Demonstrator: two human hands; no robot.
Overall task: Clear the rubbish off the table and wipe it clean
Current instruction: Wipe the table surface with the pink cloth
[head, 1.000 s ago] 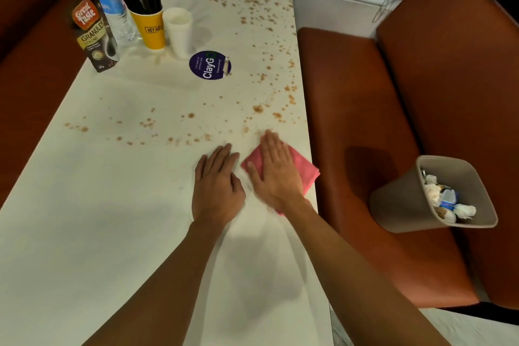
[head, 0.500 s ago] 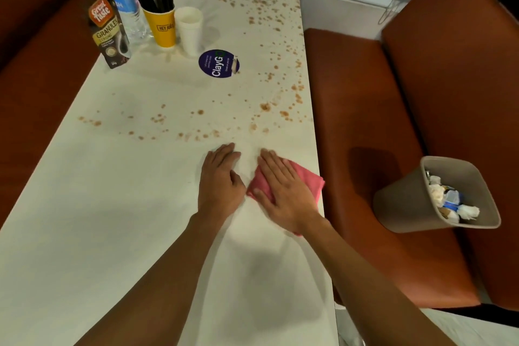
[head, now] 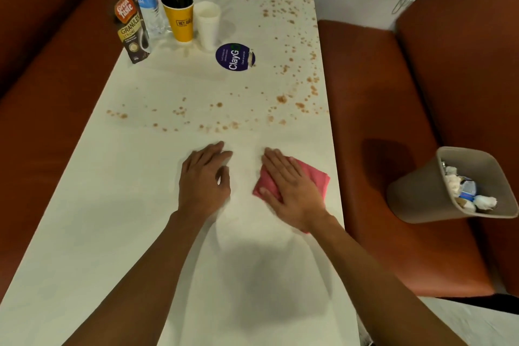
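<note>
The right hand (head: 292,191) presses a pink cloth (head: 311,180) flat against the tabletop (head: 140,205) near its right edge, fingers (head: 276,161) straight and released, grasping nothing. Just to its left, the left hand (head: 203,180) rests palm-down on the bare surface, fingers relaxed. Brown spots (head: 280,98) lie beyond both hands, and a bin (head: 421,191) of rubbish (head: 466,191) sits on the seat (head: 379,121) to the right.

A single head-worn camera looks down on the table (head: 118,205) from above its near end. It faces the table's far end, close in.
</note>
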